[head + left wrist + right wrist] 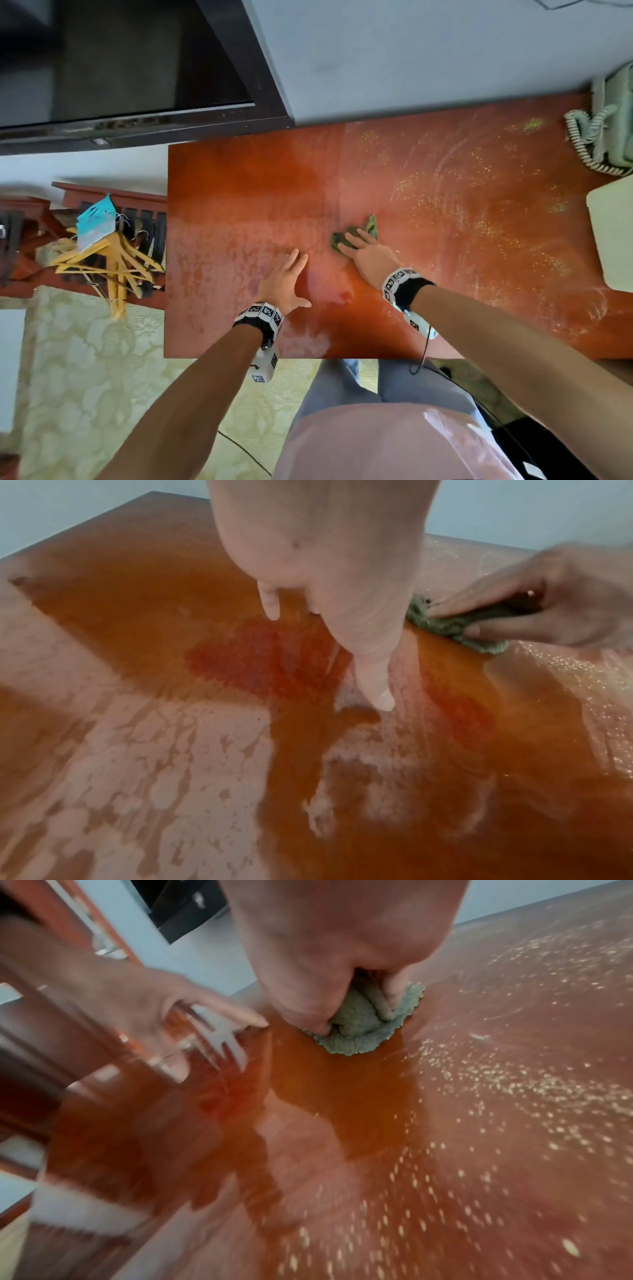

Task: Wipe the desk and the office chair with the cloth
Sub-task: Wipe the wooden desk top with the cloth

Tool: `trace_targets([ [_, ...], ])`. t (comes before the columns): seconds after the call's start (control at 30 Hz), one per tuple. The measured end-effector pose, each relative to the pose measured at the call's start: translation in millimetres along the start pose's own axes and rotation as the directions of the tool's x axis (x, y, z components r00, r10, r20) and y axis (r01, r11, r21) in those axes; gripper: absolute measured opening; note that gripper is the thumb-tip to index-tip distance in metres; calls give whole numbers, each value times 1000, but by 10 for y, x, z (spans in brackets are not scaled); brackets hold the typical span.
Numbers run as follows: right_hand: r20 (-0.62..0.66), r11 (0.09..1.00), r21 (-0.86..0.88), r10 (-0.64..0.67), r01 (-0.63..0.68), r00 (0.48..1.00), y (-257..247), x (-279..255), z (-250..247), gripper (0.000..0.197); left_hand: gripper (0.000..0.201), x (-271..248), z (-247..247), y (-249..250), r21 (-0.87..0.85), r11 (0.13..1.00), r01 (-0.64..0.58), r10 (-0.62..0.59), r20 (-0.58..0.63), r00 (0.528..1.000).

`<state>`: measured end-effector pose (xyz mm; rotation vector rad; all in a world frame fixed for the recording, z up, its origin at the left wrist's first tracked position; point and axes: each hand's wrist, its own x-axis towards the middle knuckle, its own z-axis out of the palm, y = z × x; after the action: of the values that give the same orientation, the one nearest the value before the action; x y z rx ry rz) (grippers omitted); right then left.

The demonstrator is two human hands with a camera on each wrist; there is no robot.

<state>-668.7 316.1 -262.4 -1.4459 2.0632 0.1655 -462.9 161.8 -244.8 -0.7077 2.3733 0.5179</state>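
Bright daylight, glare on wet desk (239, 192); wrist views motion-blurred, edges warped.

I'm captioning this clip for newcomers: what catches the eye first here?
The glossy red-brown wooden desk, streaked with pale smears. At its middle the right hand grips a crumpled green cloth, while the left hand lies flat beside it. Yellowish specks dot the desk's right part.

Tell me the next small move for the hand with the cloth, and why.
Probably sweep the green cloth rightward: the right hand presses it mid-desk, and pale specks cover the surface to its right, while the left hand braces flat.
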Motion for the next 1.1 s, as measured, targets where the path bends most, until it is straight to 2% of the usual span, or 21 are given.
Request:
trace_targets([
  [0.07,49,993,-56,-100,102,994,-77,-132,50,78,125,28,-76,35,-9,999,32,-33,-14,999],
  [0.2,133,951,-112,-272,287,953,-185,-357,173,66,143,184,-209,51,-45,997,65,-65,-12,998],
  [0.4,103,928,-87,-352,361,930,-112,-260,87,70,154,509,-431,95,-48,995,89,-89,-2,996],
  [0.47,66,946,-66,-312,316,948,-28,-109,-6,70,155,599,-449,121,-29,995,94,-94,20,995],
  [0.53,21,975,-74,-206,207,978,102,114,-147,66,155,684,-428,140,-18,995,100,-99,46,994],
  [0.6,-50,993,-69,-102,99,994,272,369,-334,70,155,722,-393,152,-16,994,111,-110,62,992],
  [0.67,-97,1000,-18,-2,0,995,440,604,-565,77,155,737,-381,146,-2,993,121,-121,60,991],
  [0.77,-135,994,47,100,-95,986,609,840,-809,77,154,730,-403,155,28,992,121,-123,72,990],
  [0.87,-111,993,52,114,-109,987,622,878,-845,78,153,739,-485,245,141,983,114,-129,98,987],
  [0.97,-85,993,25,118,-116,989,520,747,-741,84,149,774,-617,312,192,976,102,-113,43,993],
  [1.1,30,998,-60,-30,32,999,282,422,-526,82,152,919,-798,298,136,986,94,-95,-2,995],
])
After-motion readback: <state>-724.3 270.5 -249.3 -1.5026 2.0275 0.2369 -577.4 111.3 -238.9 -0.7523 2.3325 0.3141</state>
